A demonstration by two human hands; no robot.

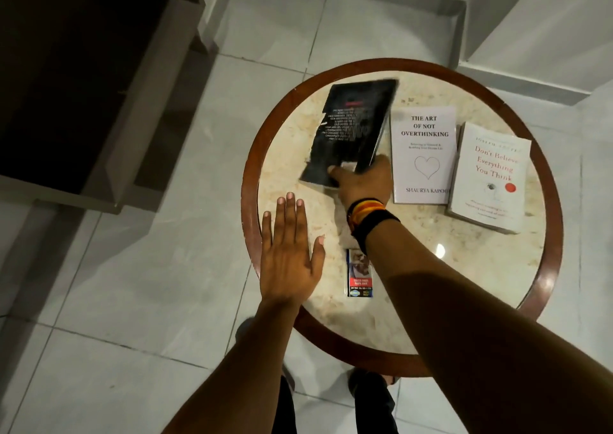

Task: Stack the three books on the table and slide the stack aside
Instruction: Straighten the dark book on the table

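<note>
Three books are on a round marble table (464,284) with a dark wooden rim. My right hand (363,183) grips the near end of a black book (351,128), which is tilted and blurred above the table's left part. A white book titled "The Art of Not Overthinking" (423,155) lies flat in the middle. To its right lies a thicker white book, "Don't Believe Everything You Think" (491,178). My left hand (288,251) hovers flat with fingers spread over the table's left edge, holding nothing.
A small printed packet (360,277) lies on the table near its front, partly under my right forearm. Grey tiled floor surrounds the table. A dark low shelf unit (99,102) stands to the left and white furniture (530,19) at the back right.
</note>
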